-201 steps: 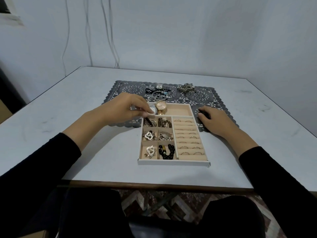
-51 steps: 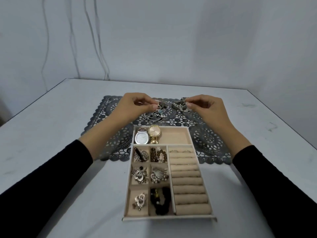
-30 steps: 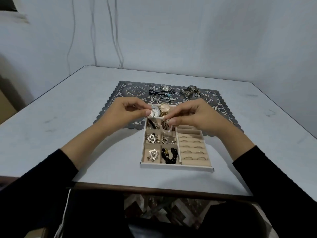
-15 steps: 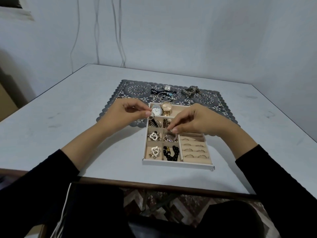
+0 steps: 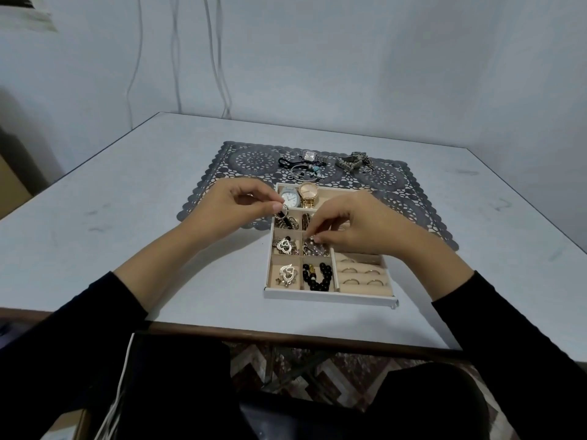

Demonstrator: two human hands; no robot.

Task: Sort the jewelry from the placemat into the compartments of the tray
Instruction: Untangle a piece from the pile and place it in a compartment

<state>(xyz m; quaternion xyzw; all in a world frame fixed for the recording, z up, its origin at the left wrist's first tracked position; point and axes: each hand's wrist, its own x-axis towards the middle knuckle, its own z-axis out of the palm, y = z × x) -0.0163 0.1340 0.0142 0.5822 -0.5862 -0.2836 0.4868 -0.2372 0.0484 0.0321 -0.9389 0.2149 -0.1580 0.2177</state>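
Head view: a person sits at a pale table [image 5: 127,217] with both hands over a beige jewelry tray [image 5: 330,296] whose far end lies on a dark lace placemat [image 5: 251,160].

The left hand [image 5: 235,208] hovers at the tray's far left. Its thumb and forefinger are pinched on a small silver hoop [image 5: 283,211], held just above the far small compartment of the left column; the other fingers are curled in.

The right hand [image 5: 359,227] reaches across the ring rolls, with thumb and forefinger drawn together and pointing down into the middle compartment of the second column, at a silvery pile [image 5: 314,249]. Whether they grip a piece there cannot be told.

In the tray's long far compartment lie a silver watch [image 5: 290,199] and a gold watch [image 5: 308,195], side by side. The left column holds two heart pendants, one in the middle cell [image 5: 284,246] and one in the near cell [image 5: 287,274]. A black bead bracelet [image 5: 317,276] fills the near cell beside it. Thin rings [image 5: 359,276] sit in the rolls on the right.

On the placemat's far edge remain a square-faced watch [image 5: 309,157], a charm bangle [image 5: 305,173] just near of it, and, to the right, a heap of silvery chain [image 5: 352,161].
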